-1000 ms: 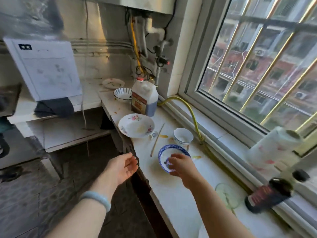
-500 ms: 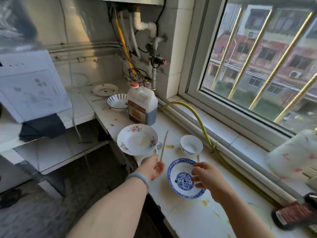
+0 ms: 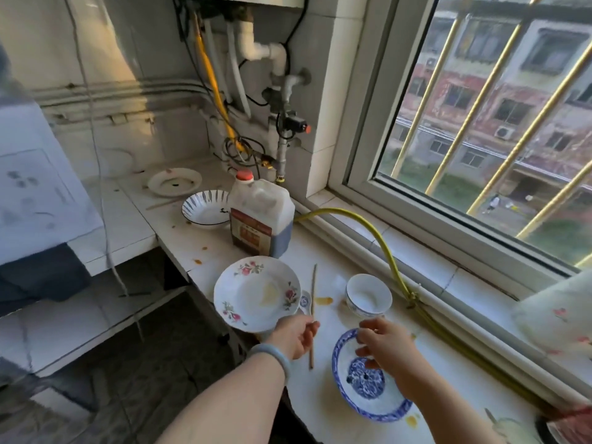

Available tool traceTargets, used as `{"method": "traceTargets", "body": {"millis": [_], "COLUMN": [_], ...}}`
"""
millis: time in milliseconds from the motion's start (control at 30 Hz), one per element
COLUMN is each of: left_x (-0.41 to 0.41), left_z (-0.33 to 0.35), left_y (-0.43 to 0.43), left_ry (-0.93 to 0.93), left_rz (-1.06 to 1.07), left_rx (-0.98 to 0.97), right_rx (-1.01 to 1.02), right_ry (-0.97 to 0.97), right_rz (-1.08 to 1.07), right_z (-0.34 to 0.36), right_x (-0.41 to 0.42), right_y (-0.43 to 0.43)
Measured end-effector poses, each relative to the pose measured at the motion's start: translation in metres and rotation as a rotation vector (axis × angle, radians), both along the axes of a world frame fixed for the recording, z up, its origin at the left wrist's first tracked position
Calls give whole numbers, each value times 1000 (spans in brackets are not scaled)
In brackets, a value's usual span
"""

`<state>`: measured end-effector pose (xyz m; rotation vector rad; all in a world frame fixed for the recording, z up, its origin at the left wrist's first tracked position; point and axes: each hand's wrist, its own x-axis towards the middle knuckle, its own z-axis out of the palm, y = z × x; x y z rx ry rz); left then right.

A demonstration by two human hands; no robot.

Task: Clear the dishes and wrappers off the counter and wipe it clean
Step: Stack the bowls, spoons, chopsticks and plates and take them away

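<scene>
Left hand (image 3: 296,336): fingers curled over chopstick (image 3: 314,290), which lies on surface (image 3: 310,398) between floral plate (image 3: 256,293) and blue bowl (image 3: 368,389). Right hand (image 3: 386,346) over bowl's far rim, fingers bent (pinching or just hovering, we cannot tell). We'd lift chopstick level, lay it in bowl, avoid dragging through sauce spots (image 3: 323,301).
</scene>
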<state>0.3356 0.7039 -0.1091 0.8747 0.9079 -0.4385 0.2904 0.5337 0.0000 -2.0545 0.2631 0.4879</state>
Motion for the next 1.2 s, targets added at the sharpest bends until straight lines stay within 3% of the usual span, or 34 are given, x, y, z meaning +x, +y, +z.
{"method": "traceTargets", "body": {"millis": [200, 700, 967, 1133, 1200], "left_x": [-3, -80, -95, -118, -128], "left_z": [22, 95, 110, 113, 113], "left_y": [-8, -100, -175, -235, -253], "left_ry": [-48, -344, -386, -398, -392], "left_rz": [-84, -1033, -843, -729, -765], "left_rx": [-98, 38, -329, -177, -141], "right_rx": [16, 186, 101, 1, 64], "right_ry": [38, -46, -125, -206, -211], "right_rz": [-93, -496, -625, -636, -688], "right_z": [-14, -9, -5, 5, 10], "right_x": [-8, -52, -94, -127, -141], "right_y": [-7, -55, -107, -149, -170]}}
